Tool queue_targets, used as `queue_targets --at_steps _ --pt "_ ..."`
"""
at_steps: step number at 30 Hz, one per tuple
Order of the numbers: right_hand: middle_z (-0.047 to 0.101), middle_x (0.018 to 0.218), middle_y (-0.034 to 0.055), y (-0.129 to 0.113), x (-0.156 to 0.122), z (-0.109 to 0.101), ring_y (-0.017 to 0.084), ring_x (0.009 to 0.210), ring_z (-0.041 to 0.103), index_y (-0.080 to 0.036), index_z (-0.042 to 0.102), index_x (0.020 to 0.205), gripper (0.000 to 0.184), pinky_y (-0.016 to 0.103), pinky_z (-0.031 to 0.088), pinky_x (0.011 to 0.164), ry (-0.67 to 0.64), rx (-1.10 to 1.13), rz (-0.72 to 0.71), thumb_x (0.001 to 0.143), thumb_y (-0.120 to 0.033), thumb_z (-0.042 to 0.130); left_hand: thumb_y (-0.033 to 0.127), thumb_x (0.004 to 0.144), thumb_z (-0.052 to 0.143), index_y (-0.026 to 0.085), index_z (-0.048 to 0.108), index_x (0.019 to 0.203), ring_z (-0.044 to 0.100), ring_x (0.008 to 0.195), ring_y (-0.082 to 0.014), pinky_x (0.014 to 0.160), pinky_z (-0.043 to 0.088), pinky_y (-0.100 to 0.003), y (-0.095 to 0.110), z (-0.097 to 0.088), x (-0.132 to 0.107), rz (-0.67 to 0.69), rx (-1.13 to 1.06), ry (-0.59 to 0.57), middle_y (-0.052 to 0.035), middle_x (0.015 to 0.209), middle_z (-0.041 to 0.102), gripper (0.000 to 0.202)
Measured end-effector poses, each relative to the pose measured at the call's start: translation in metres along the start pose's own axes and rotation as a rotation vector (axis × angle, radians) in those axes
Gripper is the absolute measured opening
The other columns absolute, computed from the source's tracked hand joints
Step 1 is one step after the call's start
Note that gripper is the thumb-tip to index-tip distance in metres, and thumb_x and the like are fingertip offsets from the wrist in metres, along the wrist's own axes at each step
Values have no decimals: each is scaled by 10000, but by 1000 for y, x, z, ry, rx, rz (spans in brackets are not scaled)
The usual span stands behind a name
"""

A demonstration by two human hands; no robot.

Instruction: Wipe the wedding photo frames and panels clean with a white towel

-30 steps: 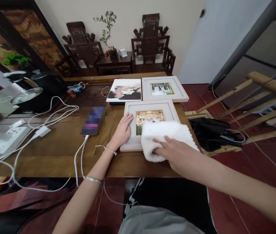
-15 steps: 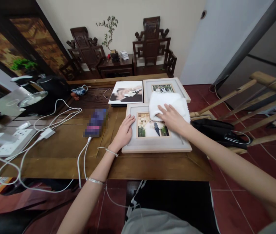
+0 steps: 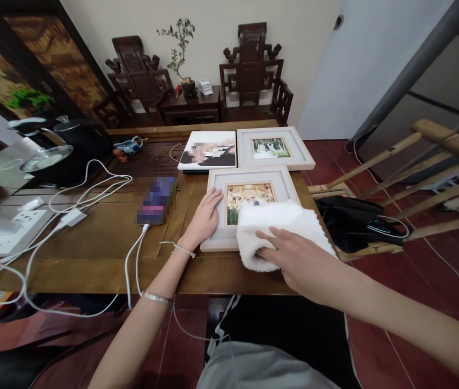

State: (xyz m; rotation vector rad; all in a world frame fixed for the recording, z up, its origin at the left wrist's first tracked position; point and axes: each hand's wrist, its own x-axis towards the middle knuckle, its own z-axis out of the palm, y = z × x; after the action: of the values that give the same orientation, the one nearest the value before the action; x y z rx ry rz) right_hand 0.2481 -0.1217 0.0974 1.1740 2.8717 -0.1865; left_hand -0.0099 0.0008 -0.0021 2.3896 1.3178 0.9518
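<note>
A pale framed photo (image 3: 249, 181) lies flat at the near right of the wooden table (image 3: 91, 254). My left hand (image 3: 204, 220) rests open and flat on the frame's left border, fingers stretched out. My right hand (image 3: 294, 256) presses a folded white cloth (image 3: 278, 224) onto the frame's near right corner, fingers spread on top of the cloth. The cloth hides the lower right part of the picture.
A second framed photo (image 3: 273, 147) and an unframed print (image 3: 208, 150) lie behind. A phone (image 3: 154, 200) with a white cable, a power strip (image 3: 10, 229) with several cords and a kettle (image 3: 65, 143) sit left. A black bag (image 3: 354, 219) lies on a bamboo chair at right.
My right hand has drawn the cloth from the frame's far edge back toward me to its near right corner. My left hand has stayed on the frame's left border.
</note>
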Motion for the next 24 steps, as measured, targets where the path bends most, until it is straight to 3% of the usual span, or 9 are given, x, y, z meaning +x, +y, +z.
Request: queue_targets --at_steps 3,7,10,13,18,24 --pt "481 1501 135 17 18 16 343 1392 414 -184 569 1365 699 529 389 1103 67 13 39 719 45 434 57 851 407 140 570 1335 370 1459 -266 1219 288 -550 -2 0 0 -4 -23 -5 -127 1457 544 517" --pt "378 1566 165 63 56 33 373 1451 293 -141 546 1376 713 591 303 1134 176 -20 114 705 66 426 70 860 404 163 568 1345 375 1456 -260 1216 294 -551 -3 0 1 1 -28 -4 -108 1457 548 519" --pt "313 1597 180 95 83 32 390 1461 260 -114 508 1410 723 606 287 1135 242 -55 153 715 68 428 80 871 403 164 567 1351 376 1457 -253 1217 297 -542 -3 -1 0 10 -33 -11 -107 1456 550 514" --pt "316 1599 162 111 103 29 393 1467 242 -134 517 1414 726 624 264 1135 274 -104 186 727 80 415 87 876 404 184 565 1355 372 1459 -248 1217 295 -549 -3 -2 0 9 -44 -10 -89 1456 553 514" --pt "378 1566 167 95 101 27 443 1434 287 -141 588 1361 640 663 273 1101 195 -173 199 766 43 442 96 889 392 181 574 1337 388 1450 -244 1214 309 -533 -2 -2 0 4 -41 2 -86 1446 562 491" --pt "454 1518 158 42 39 10 411 1379 409 -159 627 1305 619 613 377 1061 -12 -73 70 748 36 441 88 877 400 153 556 1359 372 1458 -255 1219 295 -529 0 -1 1 -8 -12 -9 -115 1461 542 510"
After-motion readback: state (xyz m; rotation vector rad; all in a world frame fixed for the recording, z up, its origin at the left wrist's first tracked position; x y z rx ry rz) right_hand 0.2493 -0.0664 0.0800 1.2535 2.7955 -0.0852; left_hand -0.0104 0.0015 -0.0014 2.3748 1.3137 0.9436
